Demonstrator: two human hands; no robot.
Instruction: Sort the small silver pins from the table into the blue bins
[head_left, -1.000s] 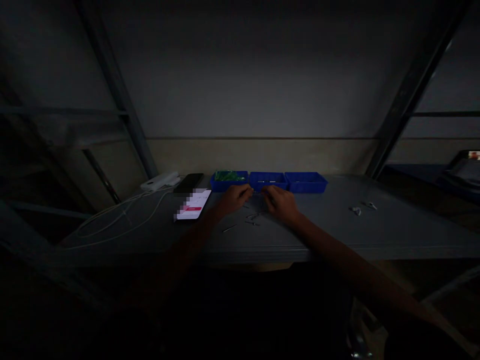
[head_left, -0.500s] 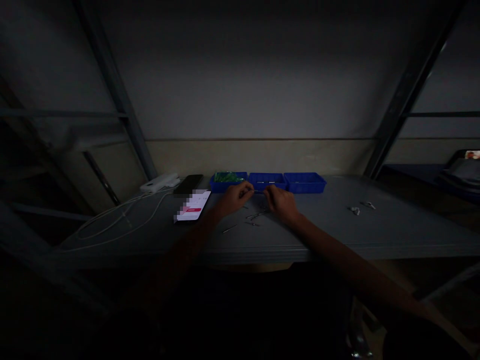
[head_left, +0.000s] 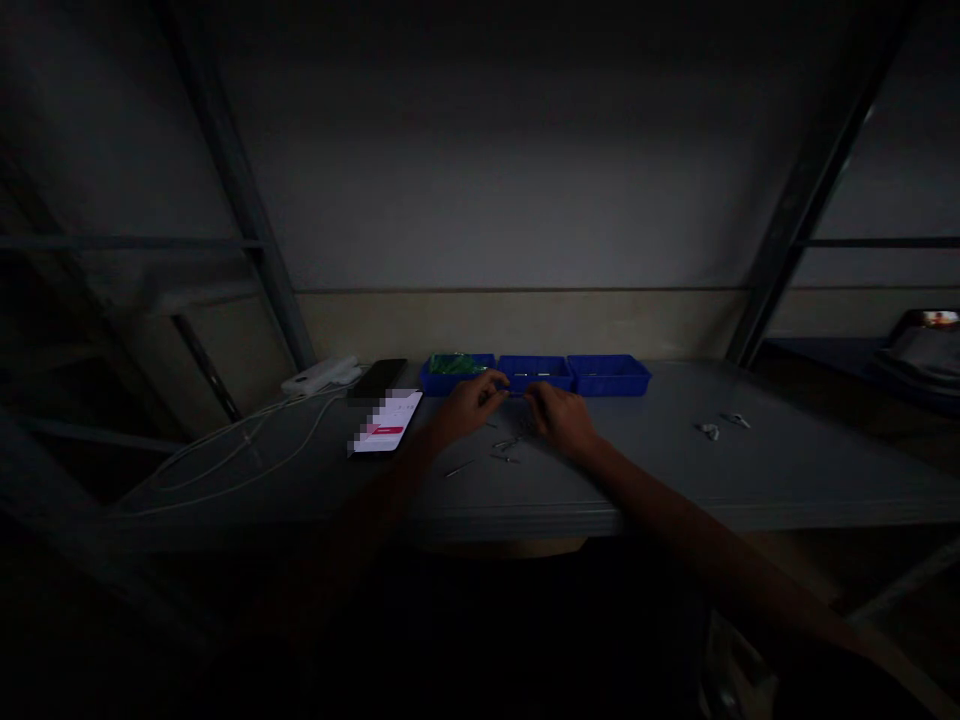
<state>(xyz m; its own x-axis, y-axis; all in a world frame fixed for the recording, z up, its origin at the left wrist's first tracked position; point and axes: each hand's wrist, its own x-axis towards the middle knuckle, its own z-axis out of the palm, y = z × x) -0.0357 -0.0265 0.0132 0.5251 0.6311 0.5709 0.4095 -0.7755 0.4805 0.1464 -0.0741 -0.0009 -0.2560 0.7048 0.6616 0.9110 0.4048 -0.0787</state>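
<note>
My left hand [head_left: 471, 405] and my right hand [head_left: 561, 416] are raised over the middle of the grey table, fingertips facing each other. A thin metal rod [head_left: 517, 393] spans the small gap between them. My right fingers are pinched on one end of it. At the other end are my left thumb and forefinger, curled and slightly parted; the dim light blurs the exact contact. Below the hands lie several slim metal pieces, among them one rod [head_left: 459, 468] set apart nearer the front and another piece [head_left: 505, 458] beside it.
Three blue trays stand in a row behind my hands: a left tray [head_left: 435, 383] with green material [head_left: 456, 364], a middle tray [head_left: 534, 361] with thin pieces, and a right tray [head_left: 611, 384]. A lit phone [head_left: 386, 425], white cables [head_left: 251, 425] and small pale items [head_left: 707, 431] flank them.
My left thumb and forefinger have loosened and spread a little at the rod. The right hand keeps its pinch. The whole view has shifted slightly, with the table lower in it.
</note>
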